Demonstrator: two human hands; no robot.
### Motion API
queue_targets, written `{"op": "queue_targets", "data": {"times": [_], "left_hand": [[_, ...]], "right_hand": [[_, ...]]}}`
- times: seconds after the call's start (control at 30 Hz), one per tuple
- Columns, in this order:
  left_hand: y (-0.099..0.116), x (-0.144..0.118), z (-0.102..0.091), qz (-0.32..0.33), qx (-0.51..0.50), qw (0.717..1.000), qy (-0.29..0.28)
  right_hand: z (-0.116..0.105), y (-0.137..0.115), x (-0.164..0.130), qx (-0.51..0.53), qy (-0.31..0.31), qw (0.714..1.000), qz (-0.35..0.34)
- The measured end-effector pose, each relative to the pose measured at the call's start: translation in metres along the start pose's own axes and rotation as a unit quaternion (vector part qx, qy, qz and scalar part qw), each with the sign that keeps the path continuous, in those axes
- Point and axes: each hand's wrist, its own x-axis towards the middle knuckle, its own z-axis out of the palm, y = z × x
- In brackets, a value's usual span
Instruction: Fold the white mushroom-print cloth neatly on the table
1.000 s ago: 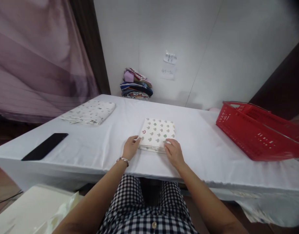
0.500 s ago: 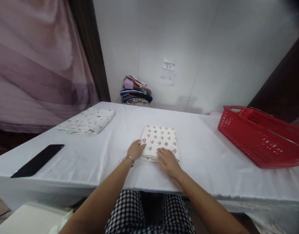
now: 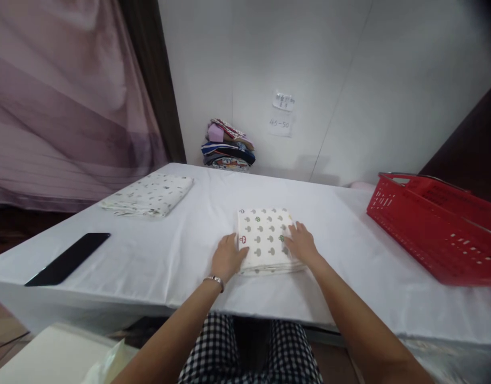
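A folded white cloth [image 3: 265,237] printed with grey mushroom shapes and a few red and green ones lies on the white-covered table in front of me. My left hand [image 3: 228,258] grips its left edge, with the thumb on top and the fingers along the side. On the opposite edge, my right hand [image 3: 303,244] holds the cloth in a similar way, its thumb over the print. The undersides of the fingers are partly hidden. Several layers show at the cloth's front fold.
Another folded printed cloth [image 3: 155,194] lies at the table's far left. Nearer is a flat black object [image 3: 69,260]. A red plastic basket [image 3: 433,229] stands at the right. Against the back wall is a stack of folded fabrics [image 3: 228,149], left of paper labels [image 3: 281,124].
My right hand has moved from the cloth's front edge to its right edge. The cloth has shifted slightly toward me, with my left hand still at its left edge.
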Motion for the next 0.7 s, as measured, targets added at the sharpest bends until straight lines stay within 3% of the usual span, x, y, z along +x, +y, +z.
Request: {"op": "queue_targets", "data": {"times": [0.1, 0.23, 0.3, 0.47, 0.7], "left_hand": [[0.014, 0.013, 0.005, 0.101, 0.056, 0.991, 0.064], [0.026, 0.02, 0.025, 0.169, 0.08, 0.982, -0.008], [0.024, 0.018, 0.034, 0.165, 0.074, 0.982, -0.044], [0.018, 0.013, 0.037, 0.152, 0.043, 0.986, -0.06], [0.025, 0.013, 0.031, 0.131, 0.043, 0.987, -0.081]], "right_hand": [[-0.007, -0.031, 0.015, -0.024, 0.025, 0.996, -0.083], [-0.008, -0.056, 0.051, -0.023, 0.054, 0.991, -0.117], [-0.002, -0.052, 0.07, -0.029, 0.052, 0.991, -0.124], [0.025, -0.022, 0.099, -0.042, -0.055, 0.996, -0.054], [0.033, -0.018, 0.104, -0.036, -0.063, 0.996, -0.051]]}}
